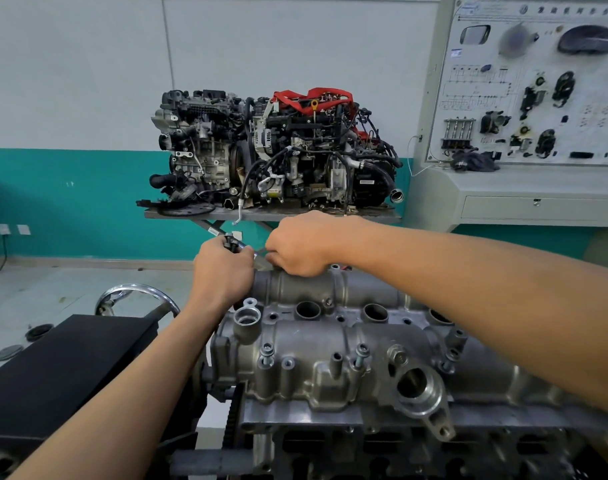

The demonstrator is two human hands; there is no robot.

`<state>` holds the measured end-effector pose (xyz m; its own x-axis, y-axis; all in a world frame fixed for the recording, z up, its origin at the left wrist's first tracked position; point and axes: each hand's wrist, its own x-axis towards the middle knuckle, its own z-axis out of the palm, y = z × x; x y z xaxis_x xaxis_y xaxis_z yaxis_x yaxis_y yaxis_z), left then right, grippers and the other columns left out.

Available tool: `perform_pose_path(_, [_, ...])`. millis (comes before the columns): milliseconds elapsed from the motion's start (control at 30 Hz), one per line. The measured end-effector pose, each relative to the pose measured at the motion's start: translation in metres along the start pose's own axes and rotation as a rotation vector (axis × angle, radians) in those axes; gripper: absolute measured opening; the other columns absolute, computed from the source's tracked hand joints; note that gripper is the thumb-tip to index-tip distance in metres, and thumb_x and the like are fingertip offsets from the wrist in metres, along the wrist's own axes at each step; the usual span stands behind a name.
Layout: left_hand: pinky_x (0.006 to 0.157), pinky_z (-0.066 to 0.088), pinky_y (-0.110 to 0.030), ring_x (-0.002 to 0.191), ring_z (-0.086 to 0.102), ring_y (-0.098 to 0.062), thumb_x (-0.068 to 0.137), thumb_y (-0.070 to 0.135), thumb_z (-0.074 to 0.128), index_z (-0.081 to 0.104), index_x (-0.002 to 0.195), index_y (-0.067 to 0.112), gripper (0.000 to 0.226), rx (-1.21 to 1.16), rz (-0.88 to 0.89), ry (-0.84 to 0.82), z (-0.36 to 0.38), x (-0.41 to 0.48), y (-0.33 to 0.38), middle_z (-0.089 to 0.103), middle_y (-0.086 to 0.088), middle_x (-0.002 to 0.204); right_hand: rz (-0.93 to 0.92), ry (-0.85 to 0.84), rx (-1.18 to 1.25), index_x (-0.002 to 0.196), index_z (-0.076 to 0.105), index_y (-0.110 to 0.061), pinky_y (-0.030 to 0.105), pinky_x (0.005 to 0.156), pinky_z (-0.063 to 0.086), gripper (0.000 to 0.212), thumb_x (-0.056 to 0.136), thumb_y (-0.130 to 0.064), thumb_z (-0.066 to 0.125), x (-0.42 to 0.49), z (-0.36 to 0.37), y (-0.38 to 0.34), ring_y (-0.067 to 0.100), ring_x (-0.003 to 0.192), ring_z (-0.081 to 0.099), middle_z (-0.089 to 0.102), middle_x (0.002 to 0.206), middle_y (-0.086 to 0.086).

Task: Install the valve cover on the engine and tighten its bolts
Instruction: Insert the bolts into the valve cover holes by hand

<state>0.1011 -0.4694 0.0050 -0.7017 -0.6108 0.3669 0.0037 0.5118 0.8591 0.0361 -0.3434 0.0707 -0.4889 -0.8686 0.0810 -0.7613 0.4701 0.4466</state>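
Note:
The grey cast valve cover [330,372] lies on top of the engine [365,445] in the lower middle of the view. Two bolts [267,353] [361,355] stand raised along its near edge. My left hand [223,271] grips the head of a ratchet wrench [235,244] at the cover's far left corner. My right hand [301,245] is curled round the wrench's handle just to the right, over the cover's far edge. What the wrench sits on is hidden behind my hands.
A black box [60,372] sits at the left of the engine, with a chrome ring [136,296] behind it. Further back, a display engine [271,150] stands on a metal table [261,213]. A training panel [538,84] fills the right wall.

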Motion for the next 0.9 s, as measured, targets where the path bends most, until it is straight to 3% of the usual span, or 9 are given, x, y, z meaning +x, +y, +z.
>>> perform_pose_path(133, [0.05, 0.03, -0.032, 0.054, 0.041, -0.018, 0.093, 0.013, 0.064, 0.044, 0.063, 0.012, 0.036, 0.013, 0.006, -0.006, -0.001, -0.001, 0.001, 0.049, -0.003, 0.06, 0.172, 0.022, 0.097, 0.066, 0.045, -0.021, 0.031, 0.055, 0.033, 0.054, 0.101, -0.058, 0.027, 0.002, -0.001, -0.005, 0.017, 0.063, 0.047, 0.045, 0.069, -0.004])
perform_pose_path(200, [0.05, 0.029, -0.032, 0.055, 0.042, -0.018, 0.093, 0.013, 0.064, 0.045, 0.064, 0.013, 0.034, 0.011, 0.006, -0.009, -0.001, -0.001, 0.0, 0.05, -0.002, 0.061, 0.138, 0.001, 0.101, 0.067, 0.047, -0.02, 0.028, 0.052, 0.029, 0.055, 0.1, -0.059, 0.027, 0.0, -0.009, -0.002, 0.014, 0.062, 0.047, 0.05, 0.071, -0.004])
perform_pose_path(333, [0.051, 0.03, -0.032, 0.056, 0.042, -0.019, 0.093, 0.013, 0.063, 0.046, 0.065, 0.012, 0.033, -0.02, -0.002, -0.003, 0.001, 0.001, -0.002, 0.05, -0.003, 0.061, 0.0, -0.079, 0.039, 0.093, 0.059, -0.014, 0.028, 0.054, 0.033, 0.033, 0.103, -0.037, 0.038, -0.001, -0.017, -0.001, 0.019, 0.071, 0.051, 0.052, 0.081, -0.001])
perform_pose_path(467, [0.05, 0.029, -0.032, 0.055, 0.042, -0.022, 0.092, 0.014, 0.065, 0.045, 0.063, 0.012, 0.035, -0.019, 0.015, -0.006, 0.001, 0.001, -0.004, 0.05, -0.003, 0.059, 0.183, -0.029, 0.055, 0.069, 0.044, -0.018, 0.032, 0.055, 0.034, 0.046, 0.105, -0.044, 0.033, 0.001, -0.012, -0.011, 0.015, 0.06, 0.042, 0.044, 0.07, -0.002])
perform_pose_path(533, [0.051, 0.031, -0.031, 0.056, 0.045, -0.021, 0.091, 0.017, 0.068, 0.047, 0.064, 0.014, 0.034, -0.002, 0.079, -0.028, -0.002, 0.0, -0.002, 0.052, -0.001, 0.059, 0.269, 0.013, 0.196, 0.065, 0.044, -0.019, 0.03, 0.053, 0.032, 0.052, 0.103, -0.053, 0.031, -0.002, -0.016, -0.009, 0.015, 0.061, 0.045, 0.046, 0.069, -0.002])
perform_pose_path(600, [0.052, 0.033, -0.027, 0.057, 0.048, -0.013, 0.089, 0.02, 0.071, 0.053, 0.074, 0.016, 0.024, 0.053, 0.216, -0.062, -0.009, -0.003, 0.002, 0.054, 0.003, 0.063, 0.231, 0.094, 0.406, 0.073, 0.061, -0.017, 0.031, 0.057, 0.039, 0.054, 0.1, -0.057, 0.038, -0.008, -0.026, -0.002, 0.016, 0.066, 0.054, 0.057, 0.072, -0.001])
perform_pose_path(667, [0.05, 0.03, -0.018, 0.055, 0.047, -0.005, 0.087, 0.02, 0.074, 0.057, 0.086, 0.02, 0.018, 0.118, 0.383, -0.123, -0.017, -0.003, 0.011, 0.051, 0.008, 0.064, 0.116, 0.164, 0.641, 0.095, 0.072, -0.014, 0.028, 0.067, 0.048, 0.037, 0.098, -0.046, 0.054, -0.015, -0.042, 0.003, 0.008, 0.073, 0.06, 0.068, 0.084, -0.004])
perform_pose_path(733, [0.05, 0.031, -0.017, 0.056, 0.048, -0.004, 0.085, 0.02, 0.076, 0.058, 0.098, 0.021, 0.022, 0.132, 0.468, -0.187, -0.024, -0.001, 0.026, 0.052, 0.01, 0.067, 0.058, 0.257, 0.772, 0.101, 0.074, -0.011, 0.019, 0.067, 0.05, 0.022, 0.093, -0.03, 0.067, -0.021, -0.055, 0.008, 0.002, 0.069, 0.061, 0.072, 0.085, -0.003])
perform_pose_path(900, [0.047, 0.04, -0.011, 0.058, 0.056, 0.007, 0.086, 0.021, 0.077, 0.055, 0.108, 0.017, 0.032, -0.016, 0.444, -0.213, -0.024, 0.0, 0.072, 0.06, 0.007, 0.08, 0.198, 0.401, 0.94, 0.084, 0.076, -0.014, 0.013, 0.049, 0.043, 0.009, 0.09, -0.018, 0.071, -0.033, -0.068, 0.026, -0.004, 0.046, 0.054, 0.064, 0.052, -0.011])
